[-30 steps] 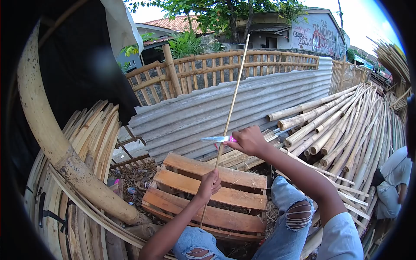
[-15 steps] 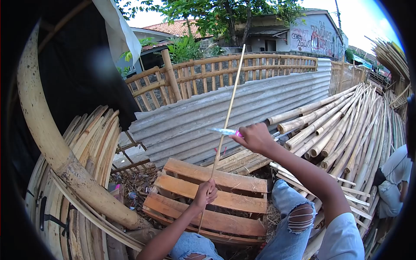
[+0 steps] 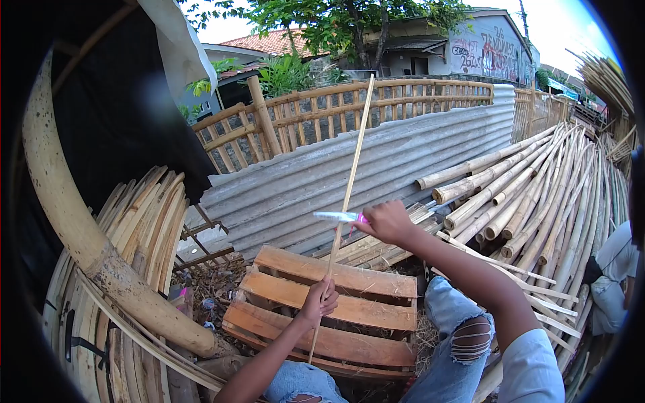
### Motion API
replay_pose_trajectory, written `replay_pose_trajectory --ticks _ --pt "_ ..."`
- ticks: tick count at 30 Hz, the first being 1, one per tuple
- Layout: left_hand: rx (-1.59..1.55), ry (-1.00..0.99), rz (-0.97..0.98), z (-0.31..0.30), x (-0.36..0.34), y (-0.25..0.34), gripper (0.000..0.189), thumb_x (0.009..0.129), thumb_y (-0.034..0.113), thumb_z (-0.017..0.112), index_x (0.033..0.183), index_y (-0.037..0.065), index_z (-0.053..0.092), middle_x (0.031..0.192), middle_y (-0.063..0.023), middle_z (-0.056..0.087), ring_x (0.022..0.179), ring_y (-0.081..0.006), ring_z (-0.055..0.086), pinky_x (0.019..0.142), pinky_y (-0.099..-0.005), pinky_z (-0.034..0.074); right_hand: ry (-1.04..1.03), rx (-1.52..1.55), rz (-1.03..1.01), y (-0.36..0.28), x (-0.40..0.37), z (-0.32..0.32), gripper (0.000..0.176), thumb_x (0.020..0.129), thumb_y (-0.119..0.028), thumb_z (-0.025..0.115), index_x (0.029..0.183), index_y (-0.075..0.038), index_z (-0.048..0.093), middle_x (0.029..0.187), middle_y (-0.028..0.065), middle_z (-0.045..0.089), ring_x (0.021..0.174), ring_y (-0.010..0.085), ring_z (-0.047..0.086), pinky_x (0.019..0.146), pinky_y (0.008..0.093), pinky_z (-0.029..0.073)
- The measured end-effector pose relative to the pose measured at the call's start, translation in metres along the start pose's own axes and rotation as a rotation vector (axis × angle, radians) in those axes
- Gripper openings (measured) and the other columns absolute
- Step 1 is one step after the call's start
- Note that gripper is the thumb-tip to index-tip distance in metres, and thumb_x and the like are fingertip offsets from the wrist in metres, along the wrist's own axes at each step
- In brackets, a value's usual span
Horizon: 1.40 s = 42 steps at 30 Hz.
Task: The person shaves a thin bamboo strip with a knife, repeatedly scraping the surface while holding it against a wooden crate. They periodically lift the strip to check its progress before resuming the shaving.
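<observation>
My left hand (image 3: 318, 305) is wrapped round a long thin bamboo strip (image 3: 358, 149) low along its length. The strip stands tilted, its top leaning to the right and its bottom end down by my jeans. In my right hand (image 3: 390, 222) is a knife (image 3: 329, 215), with a bit of pink handle showing at the fingers. Its pale blade points left and crosses the strip well above my left hand. Behind the left hand lies a slatted wooden crate (image 3: 322, 307), close in front of my knees.
Bamboo poles (image 3: 517, 201) are piled at the right, with pale split strips (image 3: 537, 295) nearer me. Cut slats (image 3: 134, 228) stack at the left beside a thick bamboo post (image 3: 74, 215). A corrugated sheet (image 3: 295, 188) runs along the fence. Another person (image 3: 613, 275) sits at the right edge.
My right hand has brought the knife a little down along the strip and slightly left. The strip's top has shifted slightly left and down; my left hand keeps its grip.
</observation>
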<state>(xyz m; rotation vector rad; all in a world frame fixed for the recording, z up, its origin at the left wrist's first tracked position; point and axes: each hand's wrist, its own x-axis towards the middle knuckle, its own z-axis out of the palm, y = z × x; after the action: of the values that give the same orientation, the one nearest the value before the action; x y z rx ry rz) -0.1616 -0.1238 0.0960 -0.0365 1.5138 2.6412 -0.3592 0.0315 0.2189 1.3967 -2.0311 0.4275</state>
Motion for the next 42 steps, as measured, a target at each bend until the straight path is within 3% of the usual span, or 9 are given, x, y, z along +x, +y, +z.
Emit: replay_pose_trajectory --ticks 4,9,13,19,22,25,28,36,42 --pt "0.038 0.020 0.026 -0.003 -0.001 0.008 0.049 0.095 0.053 0.033 0.067 0.013 0.034 0.045 0.0051 0.024 0.033 -0.0039 0.020 0.031 -0.0182 0.017 0.033 0.071 0.182 0.015 0.015 0.005 0.057 0.088 -0.053 0.046 0.061 -0.006 0.061 0.048 0.0146 0.054 0.046 0.0330 0.057 0.044 0.0413 0.044" --pt "-0.013 0.006 0.025 -0.009 -0.002 0.008 0.047 0.096 0.050 0.034 0.068 0.013 0.034 0.045 0.0052 0.024 0.034 -0.0038 0.021 0.031 -0.0187 0.017 -0.077 -0.068 -0.265 0.002 0.006 0.015 0.056 0.088 -0.055 0.046 0.065 -0.006 0.062 0.048 0.0134 0.054 0.045 0.0307 0.057 0.043 0.0411 0.044" --pt "0.044 0.031 0.010 -0.006 -0.002 0.008 0.050 0.094 0.054 0.035 0.067 0.013 0.035 0.045 0.0054 0.025 0.033 -0.0036 0.021 0.031 -0.0176 0.018 0.224 -0.281 0.753 0.159 0.067 -0.025 0.059 0.092 -0.052 0.040 0.067 -0.004 0.065 0.065 0.0162 0.063 0.060 0.0344 0.063 0.050 0.0439 0.047" --pt "0.122 0.103 0.007 -0.004 -0.003 0.005 0.046 0.095 0.050 0.038 0.067 0.013 0.035 0.046 0.0055 0.026 0.034 -0.0042 0.023 0.031 -0.0196 0.017 0.140 0.170 0.960 0.157 -0.015 0.006 0.067 0.089 -0.058 0.040 0.075 0.002 0.066 0.076 0.0263 0.062 0.079 0.0432 0.060 0.072 0.0486 0.046" --pt "0.130 0.097 0.014 -0.012 0.001 -0.001 0.046 0.095 0.050 0.037 0.067 0.014 0.035 0.045 0.0051 0.026 0.034 -0.0045 0.023 0.031 -0.0197 0.017 0.119 0.518 1.037 0.115 -0.092 0.074 0.072 0.087 -0.060 0.045 0.061 0.007 0.056 0.061 0.0245 0.055 0.063 0.0364 0.057 0.064 0.0466 0.040" --pt "0.137 0.076 -0.014 -0.013 0.000 -0.003 0.045 0.096 0.049 0.036 0.067 0.013 0.035 0.045 0.0044 0.026 0.033 -0.0049 0.023 0.031 -0.0197 0.017 -0.175 0.543 0.964 0.072 -0.121 0.080 0.068 0.085 -0.057 0.050 0.061 0.006 0.054 0.053 0.0186 0.051 0.052 0.0286 0.051 0.057 0.0436 0.039" --pt "0.164 0.092 0.014 -0.006 -0.001 0.002 0.044 0.097 0.047 0.035 0.069 0.013 0.035 0.046 0.0038 0.026 0.034 -0.0052 0.023 0.030 -0.0199 0.017 0.001 0.716 0.935 0.059 -0.085 0.048 0.062 0.088 -0.053 0.049 0.064 0.004 0.056 0.050 0.0163 0.047 0.052 0.0278 0.053 0.055 0.0409 0.039" --pt "0.149 0.033 -0.040 -0.002 -0.006 -0.017 0.044 0.097 0.047 0.034 0.068 0.013 0.034 0.046 0.0044 0.026 0.035 -0.0048 0.022 0.032 -0.0199 0.018 -0.218 0.101 -0.015 0.000 -0.036 0.003 0.051 0.089 -0.054 0.045 0.078 -0.007 0.062 0.053 0.0162 0.055 0.054 0.0357 0.058 0.049 0.0451 0.043" --pt "0.205 0.085 -0.049 -0.014 -0.013 -0.032 0.048 0.096 0.051 0.034 0.067 0.012 0.034 0.044 0.0031 0.025 0.034 -0.0061 0.022 0.032 -0.0199 0.018 0.017 -0.027 0.392 0.111 0.029 -0.045 0.058 0.091 -0.053 0.040 0.066 -0.006 0.063 0.058 0.0173 0.059 0.057 0.0373 0.059 0.052 0.0454 0.046"
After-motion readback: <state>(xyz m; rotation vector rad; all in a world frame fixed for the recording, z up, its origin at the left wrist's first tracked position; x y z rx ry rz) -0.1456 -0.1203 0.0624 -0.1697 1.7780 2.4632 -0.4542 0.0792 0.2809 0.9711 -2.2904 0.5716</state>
